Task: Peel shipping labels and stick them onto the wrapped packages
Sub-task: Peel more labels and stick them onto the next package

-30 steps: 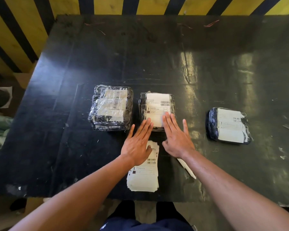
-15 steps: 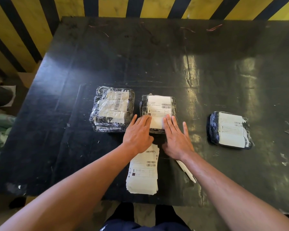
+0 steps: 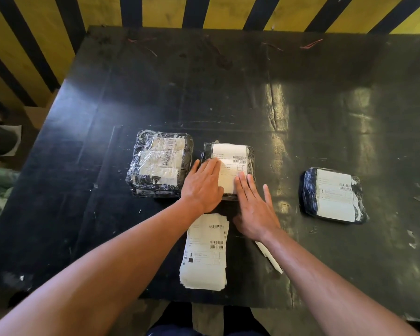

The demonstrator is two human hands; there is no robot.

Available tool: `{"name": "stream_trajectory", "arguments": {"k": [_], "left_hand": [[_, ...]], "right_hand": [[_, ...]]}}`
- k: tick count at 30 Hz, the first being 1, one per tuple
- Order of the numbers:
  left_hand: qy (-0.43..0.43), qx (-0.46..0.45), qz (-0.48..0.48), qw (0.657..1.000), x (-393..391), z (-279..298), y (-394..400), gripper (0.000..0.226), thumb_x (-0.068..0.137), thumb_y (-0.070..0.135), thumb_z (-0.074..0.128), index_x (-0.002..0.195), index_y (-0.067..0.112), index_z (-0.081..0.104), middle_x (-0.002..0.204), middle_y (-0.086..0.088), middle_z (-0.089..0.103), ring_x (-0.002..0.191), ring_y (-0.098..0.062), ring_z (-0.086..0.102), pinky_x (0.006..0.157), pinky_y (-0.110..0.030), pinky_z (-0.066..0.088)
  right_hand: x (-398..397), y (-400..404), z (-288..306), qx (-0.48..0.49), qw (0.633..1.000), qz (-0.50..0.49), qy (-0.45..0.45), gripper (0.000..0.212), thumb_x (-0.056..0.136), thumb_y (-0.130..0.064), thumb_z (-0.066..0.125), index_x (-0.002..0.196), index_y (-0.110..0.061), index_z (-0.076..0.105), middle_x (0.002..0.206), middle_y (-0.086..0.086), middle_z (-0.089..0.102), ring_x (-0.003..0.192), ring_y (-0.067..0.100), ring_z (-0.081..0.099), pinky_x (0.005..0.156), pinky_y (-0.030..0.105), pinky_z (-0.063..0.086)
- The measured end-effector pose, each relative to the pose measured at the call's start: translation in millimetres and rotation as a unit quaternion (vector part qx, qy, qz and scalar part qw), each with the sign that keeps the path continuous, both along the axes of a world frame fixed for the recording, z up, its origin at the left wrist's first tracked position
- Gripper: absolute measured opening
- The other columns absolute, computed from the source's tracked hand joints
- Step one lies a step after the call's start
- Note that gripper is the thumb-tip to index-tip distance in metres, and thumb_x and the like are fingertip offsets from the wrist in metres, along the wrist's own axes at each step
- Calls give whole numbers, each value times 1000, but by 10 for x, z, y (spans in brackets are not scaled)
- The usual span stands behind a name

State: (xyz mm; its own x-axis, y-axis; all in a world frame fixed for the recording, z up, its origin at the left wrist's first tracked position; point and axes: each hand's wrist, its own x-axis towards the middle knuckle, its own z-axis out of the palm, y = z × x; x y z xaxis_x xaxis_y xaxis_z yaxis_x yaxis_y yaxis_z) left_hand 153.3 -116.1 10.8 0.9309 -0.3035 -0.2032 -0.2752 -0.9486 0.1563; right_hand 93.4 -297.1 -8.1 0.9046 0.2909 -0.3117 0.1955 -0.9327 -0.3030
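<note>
Both hands lie flat, fingers straight, on the white shipping label (image 3: 229, 166) atop the small black plastic-wrapped middle package (image 3: 228, 151) at the dark scuffed counter (image 3: 228, 93) centre: left hand (image 3: 203, 187) at its 8 o'clock edge, right hand (image 3: 254, 207) at 5. A white label stack (image 3: 205, 260) sits at 6 o'clock, probably unpeeled.

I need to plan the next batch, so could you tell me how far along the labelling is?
Done: the right package already carries a label. In hand: both hands, left hand and right hand, press a label flat onto the middle package. Left: the left package shows labels only under its wrap, and a label stack waits on the table.
</note>
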Motion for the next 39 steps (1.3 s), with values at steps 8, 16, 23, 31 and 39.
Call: {"name": "stream_trajectory", "arguments": {"k": [8,16,23,31,39], "left_hand": [[19,-38,-30,999,230,84,-244,73,105,41,44,168,16,15,177,-4,7,164,-24,2,133,-46,5],[37,-16,32,999,584,27,-150,71,104,43,46,165,14,22,172,-5,24,160,-24,18,132,-51,9],[99,-86,106,986,562,100,-160,81,103,44,57,168,26,11,177,-2,1,164,-28,2,125,-52,30],[159,-311,394,850,-321,-3,-268,66,104,32,59,162,23,28,161,-8,46,144,-29,51,115,-46,44],[142,-376,472,784,-169,249,-241,46,106,34,59,148,18,52,138,-5,65,106,-15,54,94,-36,51]], "right_hand": [[-12,39,99,-6,1000,-3,26,99,101,-31,52,161,-20,-26,167,0,-37,155,20,-34,129,56,-13],[20,15,58,0,1000,9,17,99,99,-30,52,162,-20,-24,169,-2,-34,155,19,-33,128,56,-13],[73,-57,56,92,995,-15,21,94,99,-30,58,167,-21,-7,174,-2,-20,160,17,-21,132,48,-1],[332,-76,14,252,884,-381,99,65,99,-42,67,155,-17,44,154,7,53,138,26,53,107,39,45],[576,-129,-25,340,790,-491,139,53,90,-53,75,127,-18,63,121,1,67,107,20,65,85,34,52]]}}
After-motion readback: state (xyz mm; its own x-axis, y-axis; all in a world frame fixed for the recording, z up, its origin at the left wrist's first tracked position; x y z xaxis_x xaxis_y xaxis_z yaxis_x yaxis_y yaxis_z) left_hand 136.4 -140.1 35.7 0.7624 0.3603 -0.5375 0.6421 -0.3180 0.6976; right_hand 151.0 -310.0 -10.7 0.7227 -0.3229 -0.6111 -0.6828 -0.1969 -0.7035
